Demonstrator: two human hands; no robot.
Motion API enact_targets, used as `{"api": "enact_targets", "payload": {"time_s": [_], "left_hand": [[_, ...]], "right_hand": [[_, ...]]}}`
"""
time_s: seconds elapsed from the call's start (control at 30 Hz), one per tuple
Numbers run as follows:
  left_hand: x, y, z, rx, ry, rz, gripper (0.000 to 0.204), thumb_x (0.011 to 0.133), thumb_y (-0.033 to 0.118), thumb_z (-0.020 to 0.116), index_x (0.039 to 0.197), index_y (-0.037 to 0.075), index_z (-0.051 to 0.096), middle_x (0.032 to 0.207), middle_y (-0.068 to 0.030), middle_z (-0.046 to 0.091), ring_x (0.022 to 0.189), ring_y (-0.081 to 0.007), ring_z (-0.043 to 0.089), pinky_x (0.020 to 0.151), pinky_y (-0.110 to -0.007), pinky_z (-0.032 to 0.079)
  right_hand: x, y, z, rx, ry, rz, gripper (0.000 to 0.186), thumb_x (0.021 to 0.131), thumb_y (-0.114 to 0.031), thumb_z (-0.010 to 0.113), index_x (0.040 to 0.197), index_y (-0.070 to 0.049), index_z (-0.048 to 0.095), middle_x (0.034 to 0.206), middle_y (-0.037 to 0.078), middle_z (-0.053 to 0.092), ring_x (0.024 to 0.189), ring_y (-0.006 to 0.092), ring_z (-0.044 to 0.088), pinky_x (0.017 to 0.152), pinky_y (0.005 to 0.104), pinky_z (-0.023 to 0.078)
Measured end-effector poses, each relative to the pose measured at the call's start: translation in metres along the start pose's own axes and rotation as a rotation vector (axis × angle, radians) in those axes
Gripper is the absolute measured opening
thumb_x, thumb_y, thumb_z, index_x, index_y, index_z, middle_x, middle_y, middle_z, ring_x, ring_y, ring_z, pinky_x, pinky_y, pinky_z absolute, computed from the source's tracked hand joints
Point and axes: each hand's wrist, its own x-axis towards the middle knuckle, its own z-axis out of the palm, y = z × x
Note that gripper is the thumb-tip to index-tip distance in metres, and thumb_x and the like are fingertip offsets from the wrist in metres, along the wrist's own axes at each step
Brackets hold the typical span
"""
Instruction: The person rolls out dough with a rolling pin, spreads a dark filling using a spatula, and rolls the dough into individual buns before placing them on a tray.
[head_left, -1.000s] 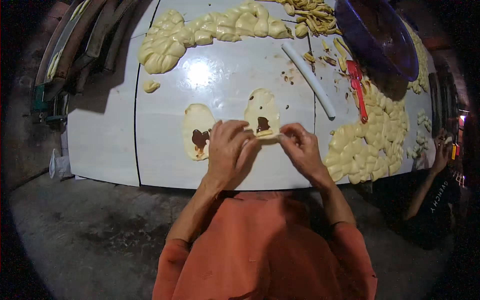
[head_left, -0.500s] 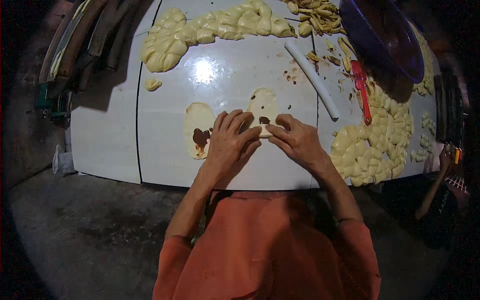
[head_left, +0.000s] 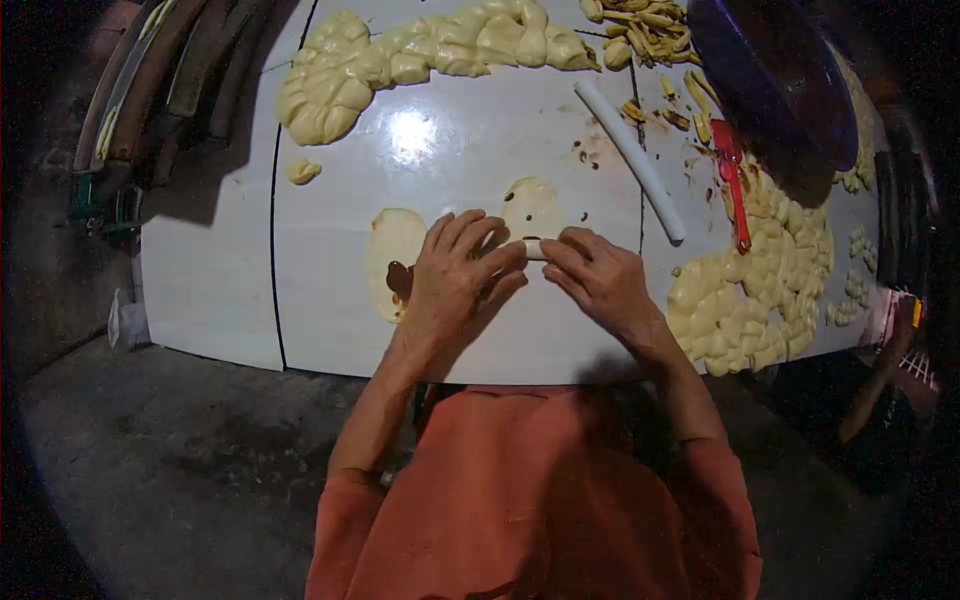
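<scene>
A flattened oval of pale dough (head_left: 532, 205) lies on the white table, its near edge rolled up over a brown filling that barely shows. My left hand (head_left: 453, 272) grips the left end of the roll between thumb and fingers. At the other end, my right hand (head_left: 598, 276) pinches the same roll. Beside my left hand lies a second dough oval (head_left: 394, 240) with a dark brown blob of filling (head_left: 400, 280) on it, partly hidden by that hand.
A white rolling rod (head_left: 630, 160) and a red spatula (head_left: 732, 185) lie to the right, near many dough pieces (head_left: 760, 285). More dough lumps (head_left: 430, 50) line the far side. A dark purple basin (head_left: 780, 80) stands far right; long trays (head_left: 170, 80) are far left. Another person's arm (head_left: 872, 395) shows at right.
My hands have rolled the dough's near edge farther from me, covering most of the brown filling. Both hands still hold the roll's ends.
</scene>
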Motion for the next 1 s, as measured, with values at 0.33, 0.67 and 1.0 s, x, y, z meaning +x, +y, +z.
{"api": "enact_targets", "payload": {"time_s": [0.33,0.67,1.0], "left_hand": [[0.003,-0.011,0.008,0.026,0.093,0.000,0.023,0.078,0.011,0.082,0.101,0.012,0.075,0.110,-0.0111,0.069,0.108,-0.0335,0.065,0.091,-0.046,0.053],[0.015,-0.001,0.000,0.075,0.096,0.070,0.021,0.079,0.013,0.082,0.098,0.014,0.074,0.108,-0.0119,0.069,0.100,-0.0317,0.067,0.087,-0.045,0.053],[0.018,-0.009,0.007,0.146,0.096,-0.024,0.024,0.084,0.014,0.078,0.108,0.014,0.074,0.109,-0.0107,0.069,0.102,-0.0292,0.067,0.087,-0.043,0.052]], "right_hand": [[0.008,0.008,-0.004,-0.044,-0.054,-0.099,0.032,0.088,-0.024,0.076,0.117,-0.015,0.069,0.102,0.005,0.067,0.079,0.0205,0.070,0.062,0.0347,0.057],[0.007,0.020,0.005,-0.122,-0.017,-0.099,0.036,0.087,-0.024,0.076,0.122,-0.016,0.069,0.104,0.005,0.066,0.080,0.0218,0.068,0.064,0.0353,0.056],[0.019,0.028,0.007,-0.236,-0.045,-0.034,0.041,0.087,-0.020,0.075,0.127,-0.019,0.068,0.107,0.006,0.067,0.079,0.0214,0.066,0.064,0.0356,0.056]]}}
